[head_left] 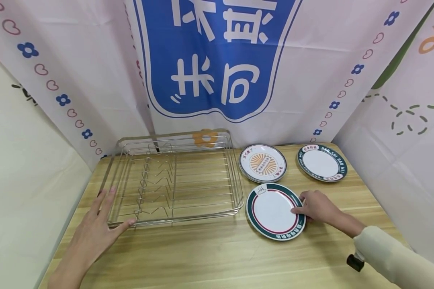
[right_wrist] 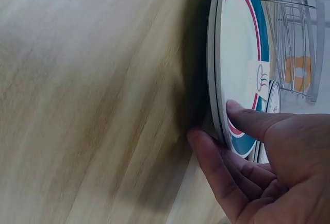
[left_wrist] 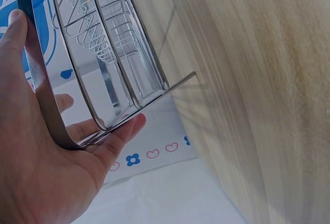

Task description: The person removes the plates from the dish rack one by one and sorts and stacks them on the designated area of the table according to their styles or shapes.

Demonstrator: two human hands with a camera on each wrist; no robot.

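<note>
My left hand [head_left: 94,228] rests at the near left corner of a wire dish rack [head_left: 202,216]. Its fingers are spread and fairly straight along the side, the thumb along the front rail. In the left wrist view the metal corner fits against the palm. My right hand [head_left: 316,206] pinches the right edge of a green-rimmed plate [head_left: 273,210], thumb on top and fingers below. In the right wrist view a second rim shows directly under the upper plate [right_wrist: 242,38], with shadow on the table beside them.
Behind the held plate is a stack of white plates with an orange sunburst [head_left: 263,163]. A dark green-rimmed plate [head_left: 322,162] lies at the back right. All stand on a wood-grain table [head_left: 188,257], with a printed cloth [head_left: 209,108] hanging behind.
</note>
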